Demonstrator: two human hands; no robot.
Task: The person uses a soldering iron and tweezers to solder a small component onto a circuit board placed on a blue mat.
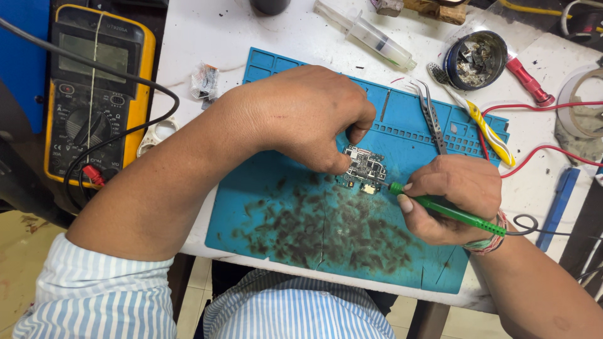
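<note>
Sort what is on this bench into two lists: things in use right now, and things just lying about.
In use:
- small circuit board, pinned by the left hand
- green-handled soldering iron, in the right hand, tip at the board's edge
- stained blue work mat, under the board

Lying about:
- yellow multimeter
- clear plastic syringe
- metal tweezers
- round tin of scraps
- red-handled tool

I see a white table point(207, 37) bearing a stained blue work mat point(301, 232), with a yellow multimeter point(94, 94) at its left edge. Beyond the mat lie a syringe point(367, 36), a round tin point(475, 59), tweezers point(432, 116) and a red wire point(540, 150).
</note>
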